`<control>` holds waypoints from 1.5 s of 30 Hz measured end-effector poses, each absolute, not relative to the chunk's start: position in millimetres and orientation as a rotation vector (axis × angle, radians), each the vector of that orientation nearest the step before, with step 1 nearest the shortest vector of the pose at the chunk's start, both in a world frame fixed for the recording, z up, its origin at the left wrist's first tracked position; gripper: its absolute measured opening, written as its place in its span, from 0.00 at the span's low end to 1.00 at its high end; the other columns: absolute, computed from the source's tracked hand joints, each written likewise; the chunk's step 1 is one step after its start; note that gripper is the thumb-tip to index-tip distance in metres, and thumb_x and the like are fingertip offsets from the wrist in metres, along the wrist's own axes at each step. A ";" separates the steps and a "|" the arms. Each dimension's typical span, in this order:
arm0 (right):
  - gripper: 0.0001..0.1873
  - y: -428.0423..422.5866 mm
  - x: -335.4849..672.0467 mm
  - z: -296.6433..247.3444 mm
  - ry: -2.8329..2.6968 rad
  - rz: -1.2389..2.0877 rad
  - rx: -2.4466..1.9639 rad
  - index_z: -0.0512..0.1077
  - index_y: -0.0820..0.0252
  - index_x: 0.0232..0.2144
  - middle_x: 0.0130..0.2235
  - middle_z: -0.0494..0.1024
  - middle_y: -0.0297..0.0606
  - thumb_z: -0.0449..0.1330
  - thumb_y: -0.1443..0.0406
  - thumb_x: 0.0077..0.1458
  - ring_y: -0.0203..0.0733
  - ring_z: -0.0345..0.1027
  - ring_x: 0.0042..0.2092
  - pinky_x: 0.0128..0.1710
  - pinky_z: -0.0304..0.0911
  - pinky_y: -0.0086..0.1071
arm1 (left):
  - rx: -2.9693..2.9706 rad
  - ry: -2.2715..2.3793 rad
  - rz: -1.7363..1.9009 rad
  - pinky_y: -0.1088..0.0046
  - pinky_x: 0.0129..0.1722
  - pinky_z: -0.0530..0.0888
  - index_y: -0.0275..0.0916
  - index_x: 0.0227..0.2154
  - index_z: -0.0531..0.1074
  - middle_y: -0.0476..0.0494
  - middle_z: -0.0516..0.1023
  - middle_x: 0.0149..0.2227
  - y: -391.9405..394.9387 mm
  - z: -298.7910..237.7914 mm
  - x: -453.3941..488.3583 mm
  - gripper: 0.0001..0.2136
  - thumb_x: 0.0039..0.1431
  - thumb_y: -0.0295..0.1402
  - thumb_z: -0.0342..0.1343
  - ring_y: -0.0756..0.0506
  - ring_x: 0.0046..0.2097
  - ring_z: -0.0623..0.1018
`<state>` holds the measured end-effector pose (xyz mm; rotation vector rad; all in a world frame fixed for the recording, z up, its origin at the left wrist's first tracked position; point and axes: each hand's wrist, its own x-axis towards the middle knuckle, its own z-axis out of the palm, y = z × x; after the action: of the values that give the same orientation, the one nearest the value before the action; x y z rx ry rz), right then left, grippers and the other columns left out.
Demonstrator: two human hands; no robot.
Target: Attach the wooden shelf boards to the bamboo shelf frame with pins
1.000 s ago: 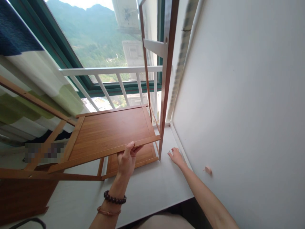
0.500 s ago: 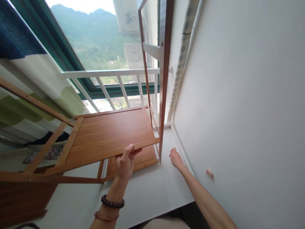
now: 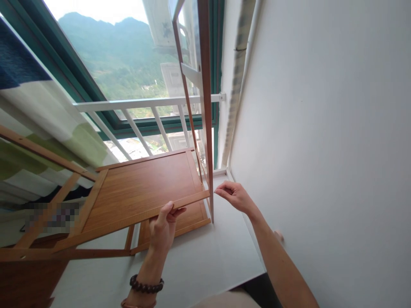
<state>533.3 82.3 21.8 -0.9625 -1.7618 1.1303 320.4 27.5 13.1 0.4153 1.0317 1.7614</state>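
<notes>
Clamps left hand (image 3: 163, 226), thumb uppermost, on the near edge of the shelf (image 3: 144, 184); curls right hand (image 3: 237, 198), fingertips together, beside that flat, wood-grained shelf.

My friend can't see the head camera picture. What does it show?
A left hand grips the near edge of a wooden shelf board, while the curled right hand is beside an upright post. Behind are a white railing and a window.
</notes>
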 end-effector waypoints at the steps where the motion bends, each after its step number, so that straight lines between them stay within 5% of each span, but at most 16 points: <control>1: 0.15 82.7 532.3 21.5 -1.785 1.157 -0.954 0.69 0.61 0.28 0.23 0.64 0.30 0.54 0.54 0.52 0.30 0.52 0.24 0.24 0.50 0.27 | 0.421 1.034 1.761 0.73 0.26 0.76 0.34 0.17 0.69 0.54 0.73 0.19 27.7 13.2 320.5 0.05 0.36 0.27 0.62 0.52 0.23 0.74; 11: 0.15 86.6 534.3 18.3 -1.820 1.260 -0.887 0.64 0.61 0.31 0.21 0.55 0.27 0.51 0.54 0.54 0.29 0.46 0.22 0.21 0.44 0.26 | 0.437 1.043 1.780 0.72 0.25 0.76 0.35 0.21 0.70 0.54 0.74 0.21 27.7 13.4 321.1 0.06 0.37 0.27 0.61 0.52 0.24 0.74; 23: 0.11 81.2 534.2 30.6 -1.920 1.203 -0.952 0.61 0.59 0.31 0.26 0.61 0.29 0.49 0.57 0.56 0.31 0.52 0.26 0.27 0.51 0.27 | 0.497 1.052 1.795 0.73 0.26 0.76 0.36 0.24 0.69 0.55 0.74 0.21 28.7 10.7 321.2 0.06 0.39 0.28 0.60 0.52 0.24 0.75; 33: 0.17 95.5 537.4 54.5 -2.177 1.309 -1.110 0.67 0.61 0.26 0.21 0.56 0.28 0.48 0.56 0.56 0.30 0.50 0.24 0.24 0.49 0.27 | 0.502 1.039 1.801 0.73 0.26 0.76 0.34 0.21 0.69 0.53 0.74 0.22 28.4 7.6 320.6 0.06 0.41 0.28 0.60 0.52 0.25 0.75; 38: 0.09 88.7 546.4 45.5 -1.934 1.514 -0.880 0.62 0.58 0.35 0.27 0.59 0.29 0.52 0.59 0.56 0.30 0.51 0.26 0.27 0.51 0.27 | 0.503 1.045 1.794 0.73 0.25 0.76 0.35 0.22 0.69 0.54 0.74 0.21 29.5 9.5 320.1 0.06 0.39 0.28 0.61 0.52 0.24 0.74; 45: 0.17 91.1 554.4 22.2 -1.745 1.729 -0.536 0.62 0.63 0.44 0.39 0.70 0.43 0.46 0.58 0.59 0.34 0.64 0.33 0.30 0.57 0.30 | 0.440 1.077 1.785 0.74 0.25 0.76 0.36 0.22 0.69 0.55 0.74 0.21 29.8 12.0 321.7 0.06 0.37 0.28 0.60 0.52 0.23 0.74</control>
<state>554.4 91.1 22.2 -0.5361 -1.7447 1.7288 321.7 29.8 12.0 0.4404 1.0770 1.7849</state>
